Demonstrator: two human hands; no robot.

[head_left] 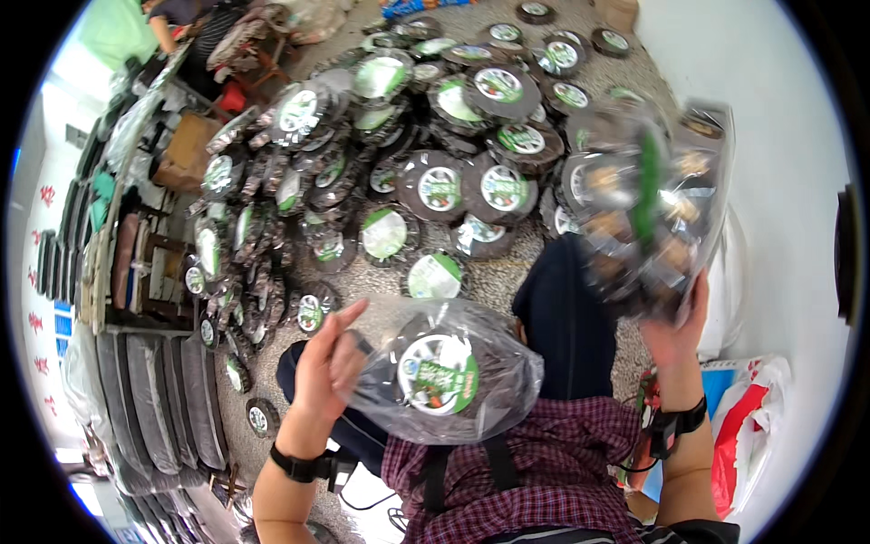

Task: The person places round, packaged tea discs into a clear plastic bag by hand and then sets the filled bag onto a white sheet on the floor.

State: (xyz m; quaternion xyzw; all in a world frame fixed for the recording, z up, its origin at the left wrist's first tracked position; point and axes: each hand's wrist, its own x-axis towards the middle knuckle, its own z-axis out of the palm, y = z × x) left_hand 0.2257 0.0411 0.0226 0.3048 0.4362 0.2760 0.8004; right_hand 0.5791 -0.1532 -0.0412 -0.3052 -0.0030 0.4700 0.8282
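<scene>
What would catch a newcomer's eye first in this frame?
The heap of round dark discs with green-and-white labels covering the floor ahead. Nearer, the left hand holds one bagged disc at centre, while the right hand lifts a clear bag of several discs at upper right.

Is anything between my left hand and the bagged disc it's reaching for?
Nothing visible. The left hand already touches the clear bag around the dark disc, with only the plastic film between. The right hand holds a separate stack of bagged discs.

Clear-wrapped dark round pack [439, 374], green-white label, centre; similar packs [435, 136] heaped beyond
</scene>
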